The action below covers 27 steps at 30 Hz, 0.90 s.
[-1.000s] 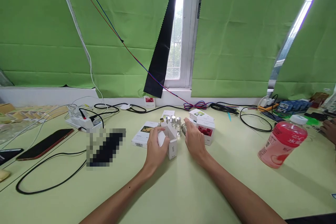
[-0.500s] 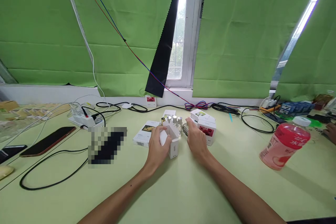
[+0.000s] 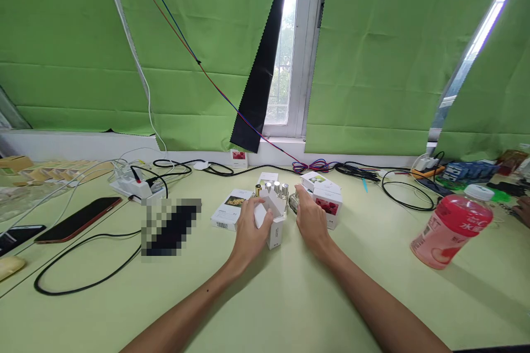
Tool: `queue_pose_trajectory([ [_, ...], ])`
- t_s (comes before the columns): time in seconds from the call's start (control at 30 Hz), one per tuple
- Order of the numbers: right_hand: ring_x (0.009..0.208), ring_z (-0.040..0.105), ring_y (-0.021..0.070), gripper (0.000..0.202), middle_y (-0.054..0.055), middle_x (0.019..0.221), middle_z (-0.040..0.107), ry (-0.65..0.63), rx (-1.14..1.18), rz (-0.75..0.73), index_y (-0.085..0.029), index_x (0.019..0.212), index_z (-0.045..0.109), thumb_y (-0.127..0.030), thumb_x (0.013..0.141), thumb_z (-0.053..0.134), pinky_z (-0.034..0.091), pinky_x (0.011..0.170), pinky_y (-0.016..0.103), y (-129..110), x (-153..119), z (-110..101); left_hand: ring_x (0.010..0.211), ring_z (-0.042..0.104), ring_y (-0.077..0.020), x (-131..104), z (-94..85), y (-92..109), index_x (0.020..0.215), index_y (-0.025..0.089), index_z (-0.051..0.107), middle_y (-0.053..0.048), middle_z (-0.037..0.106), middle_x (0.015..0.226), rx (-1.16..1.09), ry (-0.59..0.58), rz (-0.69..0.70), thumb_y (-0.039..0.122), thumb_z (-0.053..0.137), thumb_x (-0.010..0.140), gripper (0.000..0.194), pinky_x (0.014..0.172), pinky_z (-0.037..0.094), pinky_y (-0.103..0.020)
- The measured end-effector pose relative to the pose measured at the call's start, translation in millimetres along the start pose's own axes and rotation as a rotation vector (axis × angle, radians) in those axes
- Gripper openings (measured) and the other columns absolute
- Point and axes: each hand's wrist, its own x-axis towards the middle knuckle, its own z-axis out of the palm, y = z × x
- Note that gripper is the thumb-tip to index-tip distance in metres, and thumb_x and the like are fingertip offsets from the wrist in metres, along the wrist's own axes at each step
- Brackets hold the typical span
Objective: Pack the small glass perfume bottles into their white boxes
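Note:
My left hand (image 3: 249, 227) is closed around a small white carton (image 3: 275, 233), whose top flaps stand open. My right hand (image 3: 311, 219) is closed on a small glass bottle (image 3: 292, 203), which shows only in part at the fingertips. Between and behind the hands stands a cluster of small glass bottles with silver caps (image 3: 277, 188), one with a gold cap (image 3: 258, 190). Left of my left hand lies a white box with a flower picture (image 3: 227, 210). Just right of my right hand are white boxes, one with a red picture (image 3: 328, 207).
A pink drink bottle (image 3: 452, 230) stands at the right. Phones (image 3: 78, 219), a power strip (image 3: 143, 188) and a looped black cable (image 3: 37, 281) are on the left. Bundled cables (image 3: 356, 171) run along the back edge. Part of another person's hand (image 3: 522, 209) shows at far right.
The view has shifted very slightly. Both hands stay almost where they were, with the carton and the bottle still held.

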Motion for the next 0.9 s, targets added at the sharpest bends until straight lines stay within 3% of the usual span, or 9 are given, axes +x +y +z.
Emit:
queue_pose_trajectory([
  [0.67, 0.102, 0.073, 0.0240, 0.053, 0.012, 0.140, 0.065, 0.053, 0.048, -0.032, -0.021, 0.145, 0.049, -0.006, 0.094, 0.044, 0.059, 0.070, 0.028, -5.8, -2.5, -4.4, 0.118, 0.058, -0.0290, -2.1, -0.4, 0.0, 0.117, 0.026, 0.055, -0.009, 0.061, 0.126, -0.003, -0.053, -0.027, 0.048, 0.053, 0.095, 0.031, 0.097, 0.046, -0.044],
  [0.9, 0.125, 0.063, 0.0254, 0.054, 0.015, 0.145, 0.059, 0.074, 0.217, -0.153, -0.016, 0.143, 0.049, -0.001, 0.092, 0.038, 0.059, 0.093, 0.036, -3.9, -1.5, -0.9, 0.115, 0.059, -0.0282, -2.0, 0.5, -2.8, 0.118, 0.028, 0.056, -0.008, 0.062, 0.124, -0.006, -0.043, -0.009, 0.048, 0.054, 0.095, 0.031, 0.094, 0.046, -0.042],
])
